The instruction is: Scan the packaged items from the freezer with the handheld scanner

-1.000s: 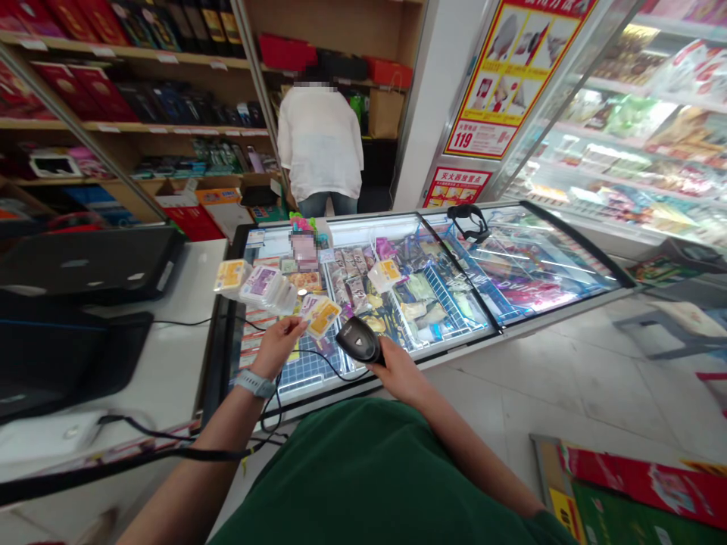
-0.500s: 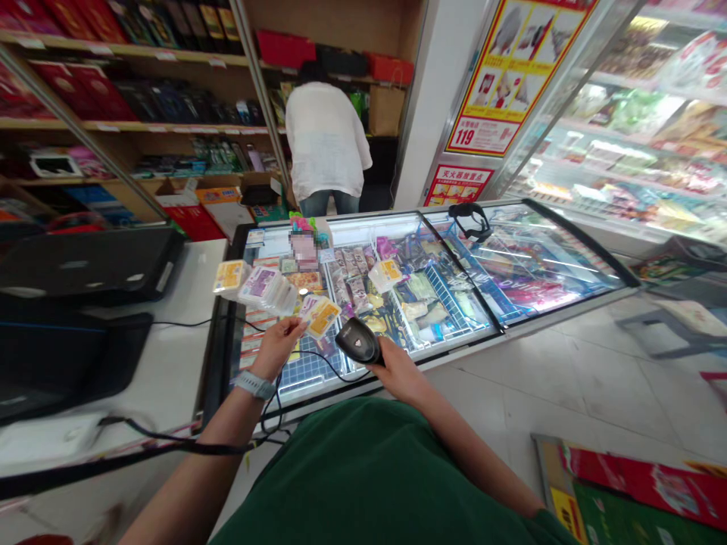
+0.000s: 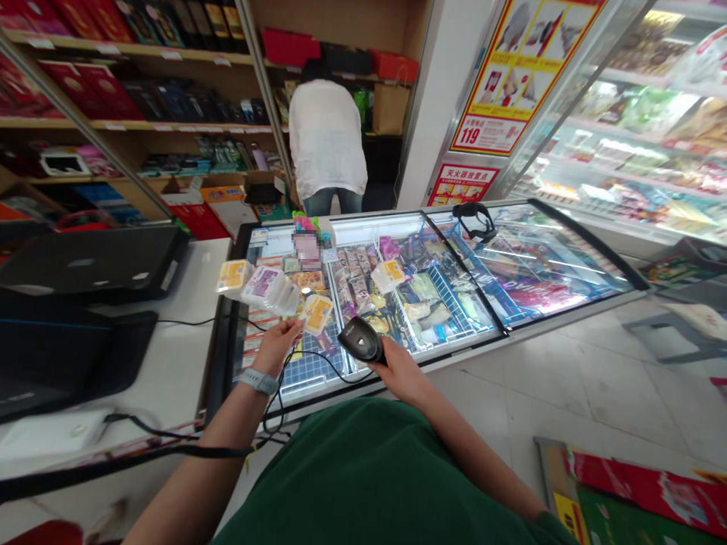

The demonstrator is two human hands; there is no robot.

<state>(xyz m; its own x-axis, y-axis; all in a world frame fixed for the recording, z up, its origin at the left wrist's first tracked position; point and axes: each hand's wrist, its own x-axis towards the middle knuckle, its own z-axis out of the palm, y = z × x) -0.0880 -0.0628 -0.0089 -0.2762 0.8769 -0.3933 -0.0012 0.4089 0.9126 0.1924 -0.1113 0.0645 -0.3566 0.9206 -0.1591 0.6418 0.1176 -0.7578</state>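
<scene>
My left hand [image 3: 278,341], wearing a grey watch, pinches the edge of a small clear plastic pack with a yellow label [image 3: 316,314] above the freezer's glass top. In my right hand [image 3: 396,371] is a black handheld barcode scanner [image 3: 361,341], its head tilted toward that pack. A cable trails from the scanner to the left. Just beyond my left hand, several stacked packs with purple labels [image 3: 268,288] lie beside another yellow-labelled pack [image 3: 234,277]. One more yellow-labelled pack [image 3: 388,275] rests farther right on the glass.
Bagged goods and wire baskets show through the chest freezer's glass [image 3: 494,310]. A black strap-like object [image 3: 475,221] lies on its far side. Black equipment [image 3: 91,265] stands on the counter at left. A person in a white top [image 3: 328,140] bends toward the shelves.
The pack in my left hand has turned slightly and shifted a little left, so a purple-white part beside its yellow label no longer shows. The scanner stays almost in place.
</scene>
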